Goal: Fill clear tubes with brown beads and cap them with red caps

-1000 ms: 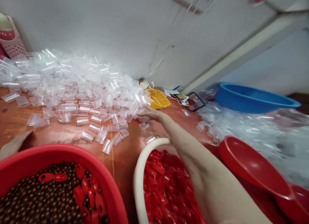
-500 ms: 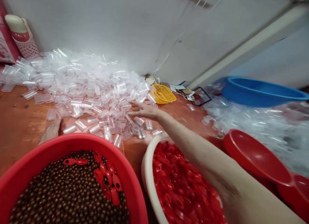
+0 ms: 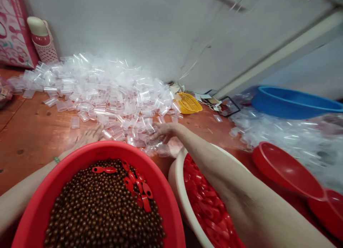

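A heap of clear plastic sleeves (image 3: pixel 107 87) spreads over the wooden table along the wall. My left hand (image 3: pixel 89 136) lies low on the table behind the red basin, its fingers stretched out against the near edge of the heap. My right hand (image 3: pixel 165 131) curves over a few loose sleeves at the heap's right front, fingers apart and slightly blurred. Close in front of me, the red basin (image 3: pixel 112 146) holds many small brown balls (image 3: pixel 102 201) with several red plastic clips (image 3: pixel 146 191) on top. Under my right forearm, a cream basin (image 3: pixel 175 173) is full of similar red pieces (image 3: pixel 206 205).
A yellow basket (image 3: pixel 189 103) stands right of the heap, near papers and cables. Farther right are a blue basin (image 3: pixel 297 101) above more clear plastic and red bowls (image 3: pixel 288 169). A bottle (image 3: pixel 41 39) and a pink patterned bag (image 3: pixel 14 30) stand at back left.
My right hand has drawn nearer to me with sleeves under its fingers. My left hand has moved rightward to the front of the heap. The whole view has shifted left.
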Demonstrator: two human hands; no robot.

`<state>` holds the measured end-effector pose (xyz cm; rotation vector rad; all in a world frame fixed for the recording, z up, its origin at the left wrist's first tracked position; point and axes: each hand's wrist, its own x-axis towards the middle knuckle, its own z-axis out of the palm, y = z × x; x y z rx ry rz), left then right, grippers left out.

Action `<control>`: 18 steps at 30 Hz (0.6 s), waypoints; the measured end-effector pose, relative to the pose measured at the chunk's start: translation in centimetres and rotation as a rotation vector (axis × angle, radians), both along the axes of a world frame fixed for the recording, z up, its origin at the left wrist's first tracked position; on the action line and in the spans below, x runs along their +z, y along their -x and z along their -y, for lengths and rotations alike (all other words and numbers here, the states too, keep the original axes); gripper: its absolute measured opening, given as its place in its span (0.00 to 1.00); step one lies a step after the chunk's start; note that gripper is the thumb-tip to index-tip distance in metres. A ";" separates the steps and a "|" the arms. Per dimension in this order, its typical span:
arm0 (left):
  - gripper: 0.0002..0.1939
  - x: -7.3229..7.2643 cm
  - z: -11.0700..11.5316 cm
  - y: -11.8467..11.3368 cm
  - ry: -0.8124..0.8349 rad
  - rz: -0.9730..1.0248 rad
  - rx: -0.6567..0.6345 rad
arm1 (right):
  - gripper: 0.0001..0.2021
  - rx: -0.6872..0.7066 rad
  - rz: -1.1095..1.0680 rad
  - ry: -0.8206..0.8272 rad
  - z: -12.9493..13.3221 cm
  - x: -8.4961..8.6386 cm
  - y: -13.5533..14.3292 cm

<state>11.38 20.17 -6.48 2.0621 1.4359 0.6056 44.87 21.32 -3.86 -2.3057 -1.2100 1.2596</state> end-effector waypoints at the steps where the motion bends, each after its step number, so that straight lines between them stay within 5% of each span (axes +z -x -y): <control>1: 0.22 -0.3 -0.6 -0.3 -0.008 0.003 -0.040 | 0.41 0.027 -0.054 0.047 -0.4 -0.1 1.0; 9: 0.20 -2.3 -5.1 -1.3 -0.056 0.045 -0.314 | 0.44 0.092 -0.474 -0.016 -1.7 -1.1 7.9; 14: 0.43 -3.3 -6.8 -1.4 -0.052 0.119 -0.486 | 0.32 0.082 -0.715 -0.163 -2.5 -2.4 12.0; 18: 0.45 -4.6 -7.6 -2.6 -0.050 0.204 -0.493 | 0.23 0.071 -0.807 -0.244 -2.8 -2.6 13.8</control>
